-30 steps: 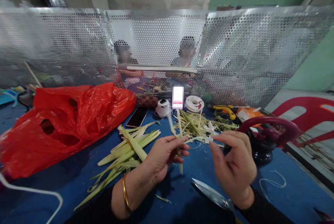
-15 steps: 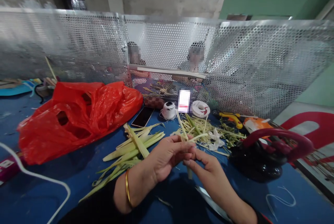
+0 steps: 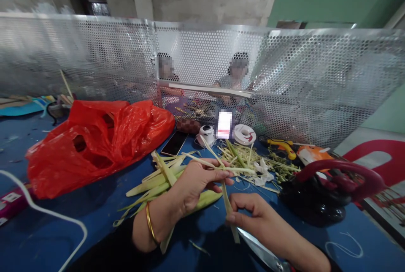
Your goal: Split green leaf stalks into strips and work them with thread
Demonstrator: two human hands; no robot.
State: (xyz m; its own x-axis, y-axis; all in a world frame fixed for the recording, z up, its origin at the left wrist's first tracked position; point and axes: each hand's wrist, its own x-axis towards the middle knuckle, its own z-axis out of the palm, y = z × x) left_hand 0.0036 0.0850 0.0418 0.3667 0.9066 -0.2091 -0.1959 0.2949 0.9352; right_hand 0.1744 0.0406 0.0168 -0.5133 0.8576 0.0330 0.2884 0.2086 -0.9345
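My left hand [image 3: 201,179], with a gold bangle on its wrist, pinches crossed pale-green husk strips [image 3: 227,202] between thumb and fingers. One strip hangs down toward me, and others stick out to the upper left and to the right. Lower on the hanging strip, my right hand [image 3: 253,215] has thumb and forefinger closed on it. Beneath my left forearm lies a pile of broad green husks [image 3: 148,187], partly hidden by the arm. A shiny metal blade [image 3: 257,244] lies under my right forearm, its far end mostly covered.
A red plastic bag [image 3: 104,145] fills the left side, near a white cable [image 3: 57,213]. Farther back are a phone [image 3: 174,143], a thread cone [image 3: 206,136], a white spool [image 3: 244,134] and husk scraps [image 3: 243,156]. A dark kettle [image 3: 313,200] stands right; a perforated metal screen [image 3: 196,48] stands behind.
My right hand has moved down and away from my left, along the hanging strip. The strips in my left hand now spread more to the left. The view has shifted slightly.
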